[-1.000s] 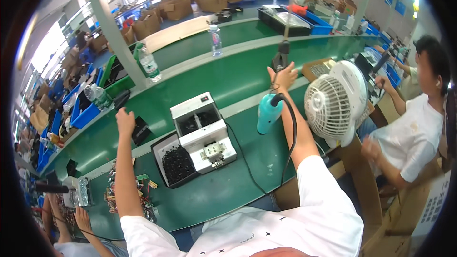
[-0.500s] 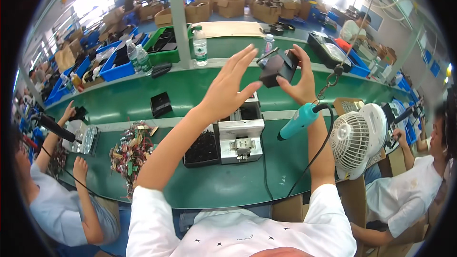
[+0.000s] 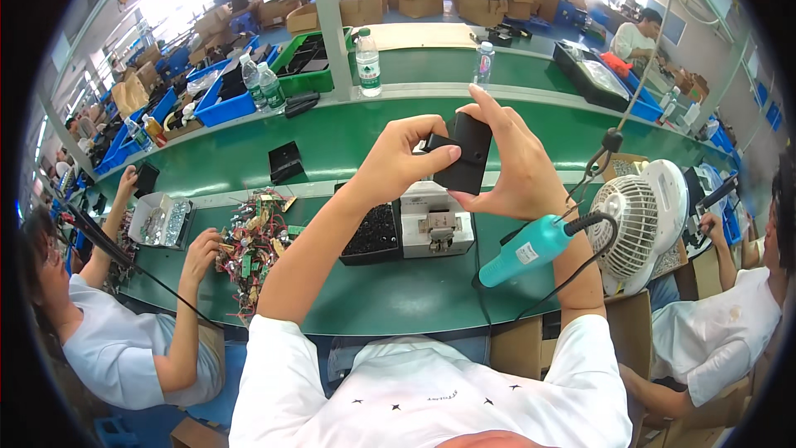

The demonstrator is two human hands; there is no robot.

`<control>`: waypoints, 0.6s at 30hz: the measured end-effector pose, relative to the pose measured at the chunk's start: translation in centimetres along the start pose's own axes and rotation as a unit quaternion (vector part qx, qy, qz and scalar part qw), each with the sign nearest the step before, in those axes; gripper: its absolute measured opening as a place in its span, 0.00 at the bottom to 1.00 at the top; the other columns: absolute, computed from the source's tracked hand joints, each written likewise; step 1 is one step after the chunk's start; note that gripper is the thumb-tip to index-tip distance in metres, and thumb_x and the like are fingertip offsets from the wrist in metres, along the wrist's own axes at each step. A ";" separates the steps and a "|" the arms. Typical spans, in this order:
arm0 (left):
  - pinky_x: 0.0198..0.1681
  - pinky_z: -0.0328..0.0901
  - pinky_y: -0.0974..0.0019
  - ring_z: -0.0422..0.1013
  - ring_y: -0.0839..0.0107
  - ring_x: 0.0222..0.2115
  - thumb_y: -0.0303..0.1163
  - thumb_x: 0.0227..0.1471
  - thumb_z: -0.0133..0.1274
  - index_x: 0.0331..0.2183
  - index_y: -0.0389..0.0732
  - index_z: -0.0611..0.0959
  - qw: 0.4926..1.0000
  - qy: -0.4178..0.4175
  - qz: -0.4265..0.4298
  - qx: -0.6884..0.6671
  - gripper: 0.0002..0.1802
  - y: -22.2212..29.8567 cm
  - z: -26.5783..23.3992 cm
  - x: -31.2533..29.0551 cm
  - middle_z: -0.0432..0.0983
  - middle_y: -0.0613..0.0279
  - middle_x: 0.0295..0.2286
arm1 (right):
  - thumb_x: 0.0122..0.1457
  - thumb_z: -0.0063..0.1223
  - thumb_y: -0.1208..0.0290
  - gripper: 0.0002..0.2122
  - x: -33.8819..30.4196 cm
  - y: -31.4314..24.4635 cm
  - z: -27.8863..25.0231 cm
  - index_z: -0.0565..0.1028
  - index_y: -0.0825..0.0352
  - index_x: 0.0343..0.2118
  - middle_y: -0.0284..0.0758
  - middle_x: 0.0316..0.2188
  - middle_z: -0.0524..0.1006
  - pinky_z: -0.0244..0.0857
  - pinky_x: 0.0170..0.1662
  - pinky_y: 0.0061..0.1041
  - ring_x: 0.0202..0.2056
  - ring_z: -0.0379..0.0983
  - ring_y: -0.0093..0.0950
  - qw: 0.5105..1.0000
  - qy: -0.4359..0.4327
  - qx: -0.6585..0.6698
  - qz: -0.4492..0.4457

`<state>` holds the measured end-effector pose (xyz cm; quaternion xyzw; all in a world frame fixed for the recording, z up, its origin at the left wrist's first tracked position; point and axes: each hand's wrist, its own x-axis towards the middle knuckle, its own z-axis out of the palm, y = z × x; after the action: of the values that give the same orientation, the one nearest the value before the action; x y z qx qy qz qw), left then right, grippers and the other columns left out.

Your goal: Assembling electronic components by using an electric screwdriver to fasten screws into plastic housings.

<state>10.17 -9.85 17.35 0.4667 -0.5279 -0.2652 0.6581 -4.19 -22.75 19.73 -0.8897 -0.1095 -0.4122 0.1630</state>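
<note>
Left hand pinched a black case by its left side, thumb across its face, while right hand curved round its right edge, firm contact unclear, over the green bench nr a white machine. A slack L pinch could've dropped it onto the machine or black tray; the hanging teal driver might've caught the R forearm. Half a sec. earlier, L fingers were stretched out, not curled w/ thumb on the case.
</note>
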 end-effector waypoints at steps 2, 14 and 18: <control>0.30 0.58 0.79 0.61 0.80 0.23 0.27 0.47 0.55 0.24 0.38 0.76 1.000 -0.002 -0.008 0.024 0.05 0.0 0.0 -0.8 0.69 0.70 0.21 | 0.26 0.66 0.78 0.49 -0.5 -0.4 0.2 0.57 0.64 0.60 0.36 0.43 0.73 0.66 0.44 0.27 0.41 0.70 0.31 1.000 -0.011 0.001 0.002; 0.34 0.58 0.77 0.61 0.78 0.25 0.27 0.46 0.55 0.24 0.38 0.76 0.998 0.046 -0.021 0.024 0.05 0.1 1.3 -3.8 0.70 0.68 0.22 | 0.24 0.67 0.77 0.50 -1.5 -1.5 0.7 0.58 0.64 0.60 0.35 0.44 0.74 0.66 0.44 0.27 0.39 0.69 0.32 0.999 -0.032 0.037 0.016; 0.34 0.58 0.76 0.61 0.78 0.26 0.27 0.45 0.55 0.24 0.37 0.76 0.997 0.047 -0.029 -0.047 0.05 -0.2 1.1 -4.3 0.70 0.68 0.22 | 0.23 0.66 0.78 0.50 -1.5 -2.0 0.5 0.58 0.64 0.59 0.35 0.44 0.73 0.66 0.44 0.27 0.40 0.69 0.32 0.998 -0.042 0.046 0.018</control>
<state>7.83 -6.69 15.22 0.4620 -0.4698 -0.2863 0.6956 -5.44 -20.75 18.65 -0.8996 -0.1196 -0.3659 0.2064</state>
